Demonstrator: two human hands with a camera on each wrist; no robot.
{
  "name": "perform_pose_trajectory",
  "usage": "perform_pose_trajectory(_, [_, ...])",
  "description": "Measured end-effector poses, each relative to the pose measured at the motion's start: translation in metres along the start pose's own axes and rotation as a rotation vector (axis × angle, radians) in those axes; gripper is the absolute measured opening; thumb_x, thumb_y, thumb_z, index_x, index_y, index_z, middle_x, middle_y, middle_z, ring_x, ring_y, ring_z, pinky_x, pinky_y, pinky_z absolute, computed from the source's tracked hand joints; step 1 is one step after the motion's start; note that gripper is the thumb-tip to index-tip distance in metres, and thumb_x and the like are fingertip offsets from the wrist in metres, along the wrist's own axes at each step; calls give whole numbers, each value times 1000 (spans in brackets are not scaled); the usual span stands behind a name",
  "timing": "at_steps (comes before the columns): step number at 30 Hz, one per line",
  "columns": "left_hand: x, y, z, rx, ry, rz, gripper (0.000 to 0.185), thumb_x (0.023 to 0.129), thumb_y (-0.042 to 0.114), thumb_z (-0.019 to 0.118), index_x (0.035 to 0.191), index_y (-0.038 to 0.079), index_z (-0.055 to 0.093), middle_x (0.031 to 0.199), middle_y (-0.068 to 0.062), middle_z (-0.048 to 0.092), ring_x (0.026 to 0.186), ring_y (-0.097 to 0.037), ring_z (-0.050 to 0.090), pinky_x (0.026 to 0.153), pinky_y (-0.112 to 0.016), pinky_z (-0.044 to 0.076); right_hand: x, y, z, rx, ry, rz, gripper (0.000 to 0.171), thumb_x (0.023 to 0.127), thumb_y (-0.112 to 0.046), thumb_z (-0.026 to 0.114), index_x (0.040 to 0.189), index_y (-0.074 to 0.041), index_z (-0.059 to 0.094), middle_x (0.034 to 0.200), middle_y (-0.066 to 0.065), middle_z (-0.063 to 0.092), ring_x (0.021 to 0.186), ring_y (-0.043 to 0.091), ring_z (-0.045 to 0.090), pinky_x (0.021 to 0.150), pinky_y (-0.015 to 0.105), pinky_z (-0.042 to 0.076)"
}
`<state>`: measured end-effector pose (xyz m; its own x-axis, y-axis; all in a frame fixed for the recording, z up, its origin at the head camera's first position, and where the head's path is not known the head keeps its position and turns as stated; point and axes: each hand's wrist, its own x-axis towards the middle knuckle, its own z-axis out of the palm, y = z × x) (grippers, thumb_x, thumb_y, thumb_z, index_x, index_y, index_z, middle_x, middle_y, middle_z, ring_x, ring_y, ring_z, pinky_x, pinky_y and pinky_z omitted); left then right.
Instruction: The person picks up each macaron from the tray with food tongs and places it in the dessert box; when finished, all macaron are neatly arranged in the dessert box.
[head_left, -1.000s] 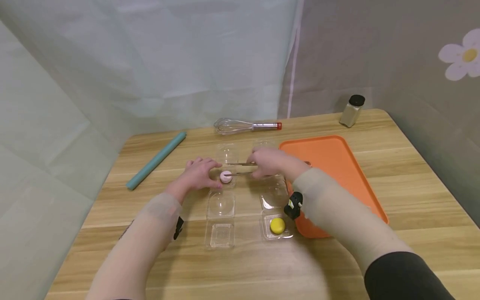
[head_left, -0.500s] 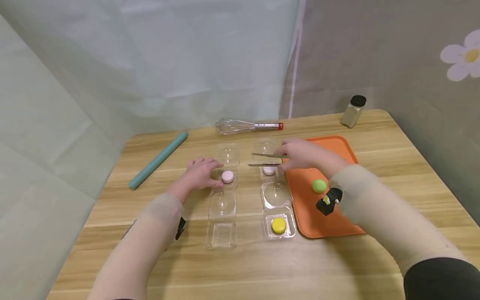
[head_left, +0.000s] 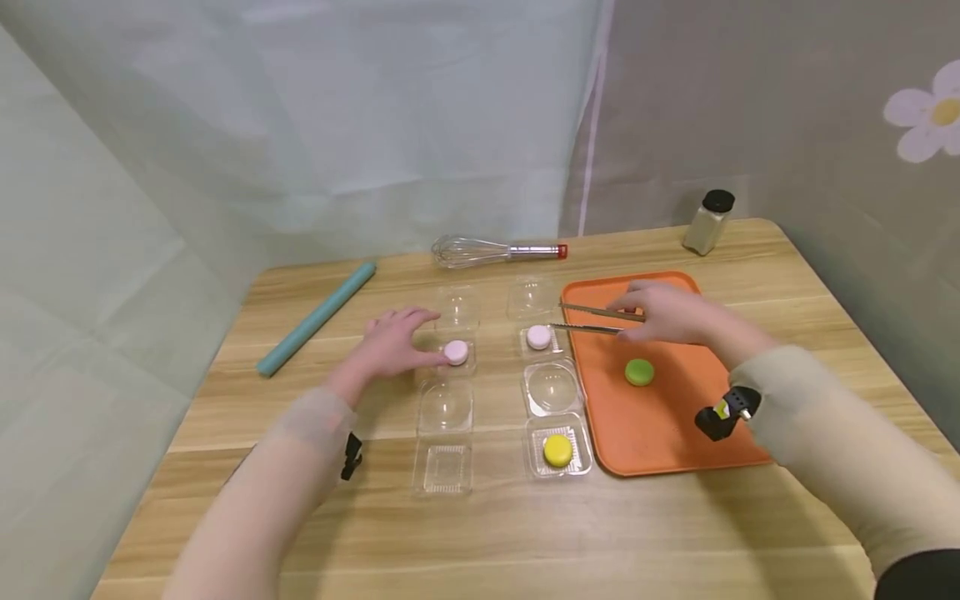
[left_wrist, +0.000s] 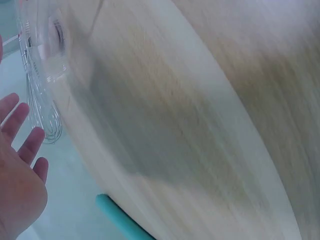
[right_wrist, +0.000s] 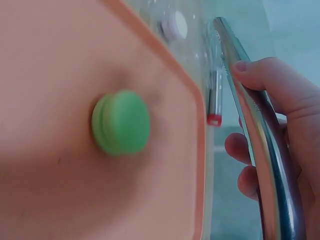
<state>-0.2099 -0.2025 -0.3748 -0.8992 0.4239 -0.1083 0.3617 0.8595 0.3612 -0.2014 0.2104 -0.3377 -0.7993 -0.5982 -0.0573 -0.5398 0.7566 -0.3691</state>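
Note:
My left hand hovers with straight fingers just left of a pink macaron that sits in a clear plastic case; its spread fingers show in the left wrist view. My right hand grips metal tongs over the orange tray. The tongs' tips are apart with nothing between them. A green macaron lies on the tray just below the tongs. A second pink macaron and a yellow macaron sit in clear cases.
A whisk lies at the back of the wooden table, a teal rolling pin at the left, a spice jar at the back right. Two more clear cases stand near the front. Curtains close in behind.
My right hand has carried the tongs rightward, from the left pink macaron to above the orange tray, which uncovered the green macaron. My left hand has barely moved.

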Motion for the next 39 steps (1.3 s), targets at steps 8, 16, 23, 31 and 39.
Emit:
perform_pose_trajectory(8, [-17,3,-5,19,-55,58,85,71,49,76,140,13,43,144,-15,38,125,-41,32,97,-60,18,-14,15,-1,-23,17,-13,39,80,-21,70,115,-5,66,91,3,57,84,21,53,67,36,45])
perform_pose_trajectory(16, [-38,13,-2,57,-58,130,90,65,52,79,139,15,44,143,-13,41,123,-39,35,98,-60,20,-26,21,2,-29,3,-1,40,80,-19,71,118,-7,65,91,2,53,71,14,47,61,32,41])
perform_pose_trajectory(23, [-55,22,12,70,-90,203,88,64,55,78,137,20,47,140,-7,45,122,-35,36,96,-56,23,-45,27,5,-31,43,-13,38,78,-19,72,114,-8,67,87,0,53,67,12,44,59,30,39])
perform_pose_trajectory(31, [-77,33,20,87,-86,291,83,60,54,81,130,18,54,135,-2,50,119,-32,38,98,-55,23,-61,34,11,-9,21,26,40,77,-22,74,114,-8,67,83,-1,50,67,12,42,58,29,37])
perform_pose_trajectory(39, [-93,23,25,88,-94,278,81,58,52,82,127,19,56,132,3,52,118,-28,39,96,-51,24,-72,39,18,-24,25,11,39,75,-18,73,111,-7,68,81,-2,49,67,12,41,58,29,37])
